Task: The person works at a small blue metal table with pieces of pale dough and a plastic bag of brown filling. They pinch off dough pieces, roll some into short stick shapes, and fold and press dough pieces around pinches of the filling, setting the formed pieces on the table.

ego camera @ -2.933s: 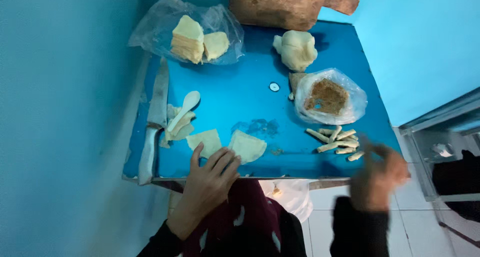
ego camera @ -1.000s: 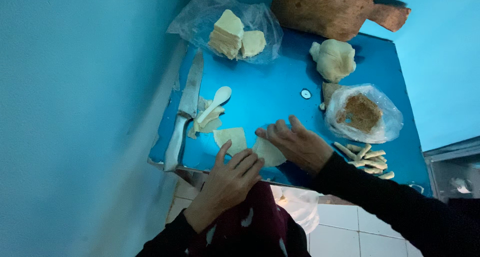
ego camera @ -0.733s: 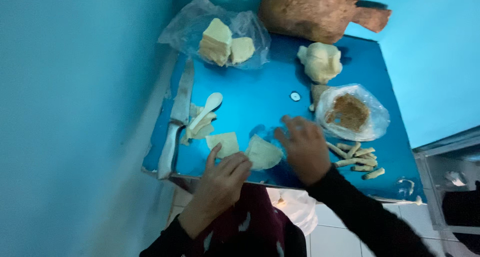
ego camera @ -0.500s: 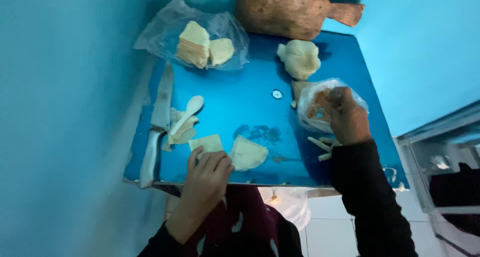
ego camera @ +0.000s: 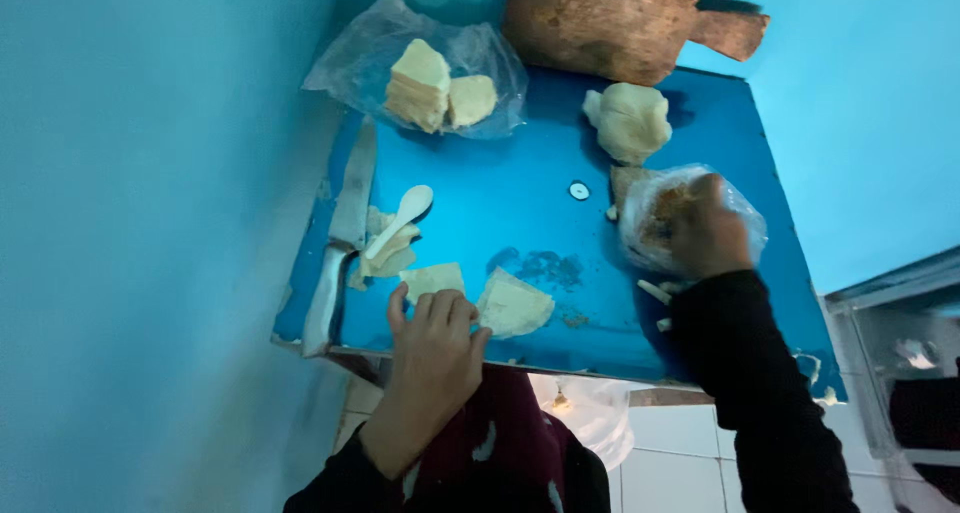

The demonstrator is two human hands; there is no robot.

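In clear bag of brown filling: right hand, grip hidden. Left hand flat, fingers together, on dough sheet.

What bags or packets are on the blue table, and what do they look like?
Clear plastic bag: far left corner, crumpled, holding pale yellow stacked squares.
Small clear bag: right side, rounded, brown filling inside, right hand reaching into it.
No labels, signs or screens show.
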